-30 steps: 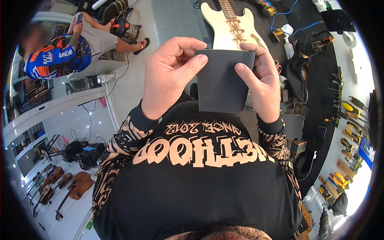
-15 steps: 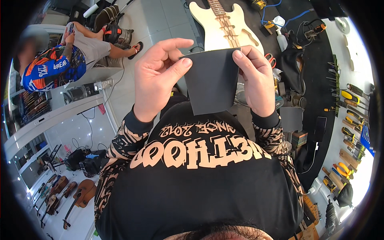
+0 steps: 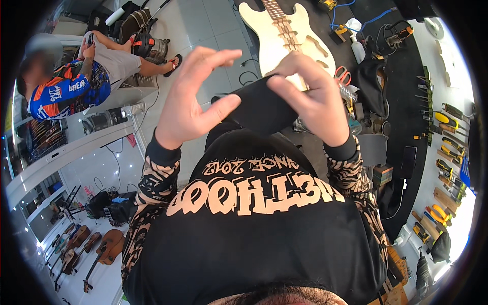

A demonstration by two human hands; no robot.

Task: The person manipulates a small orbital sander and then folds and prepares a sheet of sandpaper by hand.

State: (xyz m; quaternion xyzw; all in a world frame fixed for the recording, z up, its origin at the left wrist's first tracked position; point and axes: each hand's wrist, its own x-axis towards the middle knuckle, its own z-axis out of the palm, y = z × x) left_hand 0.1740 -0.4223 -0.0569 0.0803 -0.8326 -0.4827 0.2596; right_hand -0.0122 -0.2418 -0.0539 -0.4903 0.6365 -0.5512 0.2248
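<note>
A dark grey sheet of sandpaper [image 3: 262, 108] hangs in front of my chest, tilted and slightly blurred. Its upper right edge is pinched between the thumb and fingers of my right hand [image 3: 317, 101]. My left hand [image 3: 185, 104] is open beside the sheet's left edge, thumb and fingers spread apart, and appears to hold nothing. Just beyond my hands, a cream electric guitar [image 3: 254, 25] lies on the dark bench, partly covered by my right hand. Red-handled scissors [image 3: 343, 75] lie to the right of the guitar body.
On the bench's right are a white bottle [image 3: 358, 51], a blue cord [image 3: 378, 19] and another grey sheet [image 3: 373, 150]. Yellow-and-black hand tools [image 3: 445, 120] line the right wall. At left, a person [image 3: 66, 91] sits holding a phone; acoustic guitars [image 3: 109, 247] stand below.
My left hand has let go of the sheet and moved left, fingers spreading. My right hand has turned, keeping its pinch, and the sheet has swung to a tilt.
</note>
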